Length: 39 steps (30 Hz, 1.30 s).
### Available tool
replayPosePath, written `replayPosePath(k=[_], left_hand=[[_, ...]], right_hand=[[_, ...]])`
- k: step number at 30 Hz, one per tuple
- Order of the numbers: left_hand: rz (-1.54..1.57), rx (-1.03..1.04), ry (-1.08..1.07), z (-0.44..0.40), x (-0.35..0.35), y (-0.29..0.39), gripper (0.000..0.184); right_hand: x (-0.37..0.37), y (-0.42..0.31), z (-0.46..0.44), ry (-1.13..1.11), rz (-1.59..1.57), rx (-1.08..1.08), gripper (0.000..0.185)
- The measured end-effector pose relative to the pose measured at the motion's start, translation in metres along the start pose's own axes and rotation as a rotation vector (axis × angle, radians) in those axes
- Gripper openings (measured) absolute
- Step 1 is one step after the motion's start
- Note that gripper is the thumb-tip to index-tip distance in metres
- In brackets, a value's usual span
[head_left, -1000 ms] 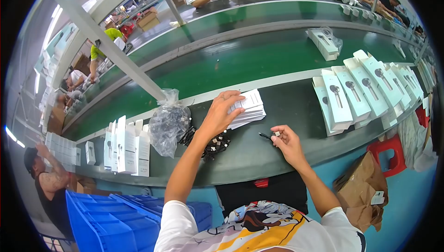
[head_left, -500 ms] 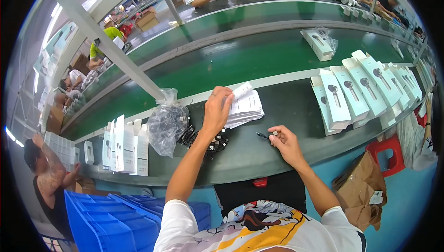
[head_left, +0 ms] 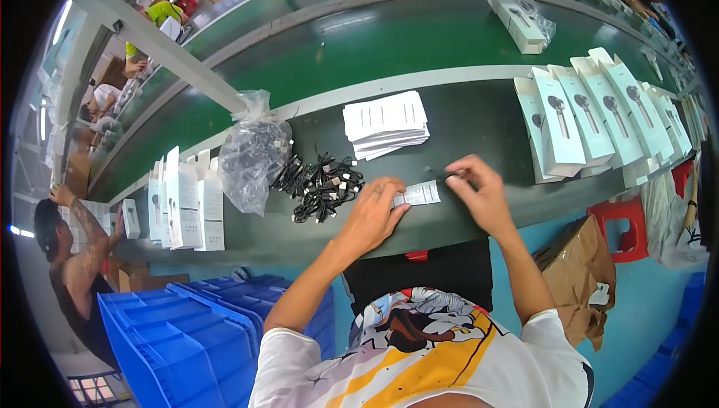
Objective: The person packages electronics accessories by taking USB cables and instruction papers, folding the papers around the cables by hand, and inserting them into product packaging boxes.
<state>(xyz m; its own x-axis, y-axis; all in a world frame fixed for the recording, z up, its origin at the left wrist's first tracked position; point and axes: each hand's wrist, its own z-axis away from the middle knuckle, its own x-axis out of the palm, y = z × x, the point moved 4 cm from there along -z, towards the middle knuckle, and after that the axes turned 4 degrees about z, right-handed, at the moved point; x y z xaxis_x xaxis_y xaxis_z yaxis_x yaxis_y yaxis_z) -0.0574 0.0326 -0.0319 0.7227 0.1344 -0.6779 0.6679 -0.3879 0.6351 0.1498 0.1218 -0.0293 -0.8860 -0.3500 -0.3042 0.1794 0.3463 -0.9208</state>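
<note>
My left hand (head_left: 376, 212) is on a small printed paper leaflet (head_left: 424, 194) at the near part of the dark bench, its fingers gripping the left end. A short black cable (head_left: 442, 174) is pinched in the fingertips of my right hand (head_left: 478, 189), just above and right of the leaflet; its end is blurred. Beyond both hands lies a stack of white leaflets (head_left: 386, 120). Left of it is a loose heap of black USB cables (head_left: 323, 189), beside a clear plastic bag (head_left: 255, 157) filled with more cables.
Open white boxes (head_left: 562, 127) lean in a row at the right, and more boxes (head_left: 182, 202) stand at the left. A bagged box (head_left: 520, 26) lies on the green conveyor (head_left: 419, 34). Blue crates (head_left: 172, 340) and a person (head_left: 75, 258) are at the lower left.
My left hand has brought a leaflet from the stack down to the near bench. My right hand, still pinching the cable, has moved beside it. The view has tilted down.
</note>
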Motion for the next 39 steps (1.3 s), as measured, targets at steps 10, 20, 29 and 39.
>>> replayPosePath(k=[10, 20, 29, 39], left_hand=[[0.022, -0.026, 0.055, 0.005, 0.009, -0.004, 0.042], [0.094, -0.040, 0.049, 0.003, 0.006, -0.005, 0.046], [-0.087, 0.086, 0.186, -0.064, -0.064, 0.011, 0.043], [-0.123, 0.015, 0.012, -0.107, -0.059, -0.031, 0.039]], right_hand=[[0.041, -0.008, 0.002, -0.178, 0.309, -0.279, 0.012], [0.045, -0.008, 0.002, -0.182, 0.359, -0.350, 0.012], [0.045, -0.009, 0.003, -0.129, 0.301, -0.218, 0.015], [0.037, -0.005, 0.008, -0.132, 0.238, -0.222, 0.012]])
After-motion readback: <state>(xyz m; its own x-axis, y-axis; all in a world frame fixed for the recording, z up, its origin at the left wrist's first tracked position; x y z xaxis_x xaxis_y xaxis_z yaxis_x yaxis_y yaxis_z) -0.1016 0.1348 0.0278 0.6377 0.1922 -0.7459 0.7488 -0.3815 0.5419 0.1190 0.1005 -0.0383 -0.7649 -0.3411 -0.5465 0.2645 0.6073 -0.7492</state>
